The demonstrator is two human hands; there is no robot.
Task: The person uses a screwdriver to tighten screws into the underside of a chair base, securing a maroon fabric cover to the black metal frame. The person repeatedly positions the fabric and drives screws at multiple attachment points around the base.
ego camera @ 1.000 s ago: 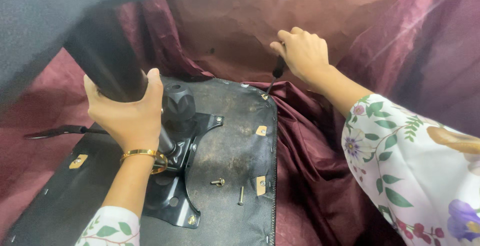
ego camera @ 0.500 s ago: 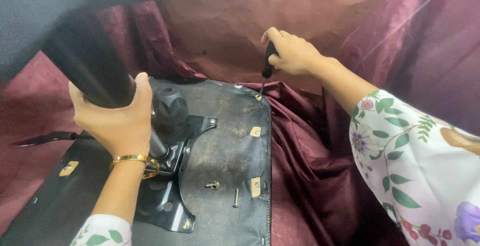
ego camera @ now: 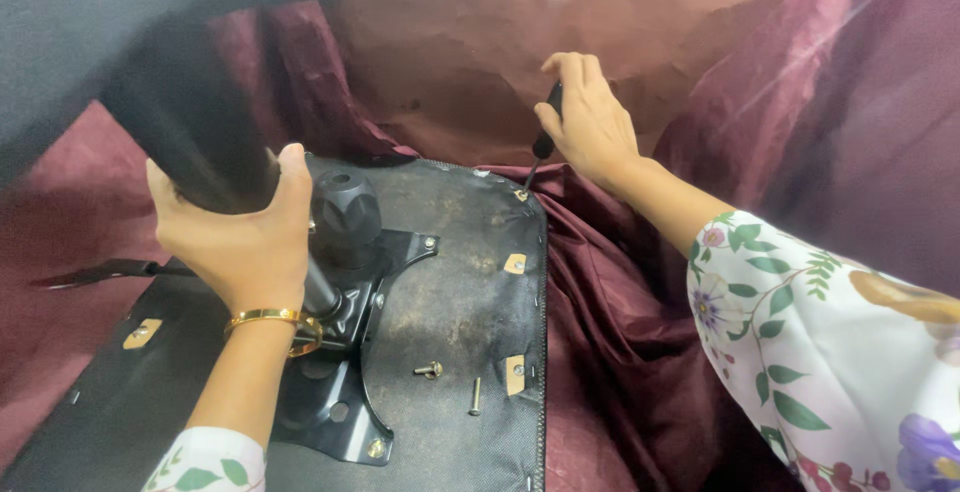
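Left hand (ego camera: 235,242), head view: wrapped firm around thick black column (ego camera: 185,127), thumb up beside ribbed black knob (ego camera: 345,214), gold bangle (ego camera: 270,320) at the wrist. Right hand (ego camera: 590,122) closed on black handle of screwdriver (ego camera: 542,147), fingers curled over its top. Shaft slanting down and to the left, tip resting at screw (ego camera: 521,195) in the far right corner of the upturned seat base (ego camera: 470,282). Long axis of the tool steep, leaning slightly toward the left hand; right hand above and just beyond the screw, far nearer to it than the left, which sits well apart across the black metal plate (ego camera: 340,392). Two loose screws (ego camera: 430,368) lying near the right edge of the base, close to a small tan tab (ego camera: 514,374). Maroon cloth (ego camera: 620,332) bunched beside and behind.

Hard to make out: whether the tip sits fully in the screw head. Upper column blurred and cut off at the top edge. Most of the screwdriver handle hidden inside the fist. Lever (ego camera: 100,272) at left only partly visible.
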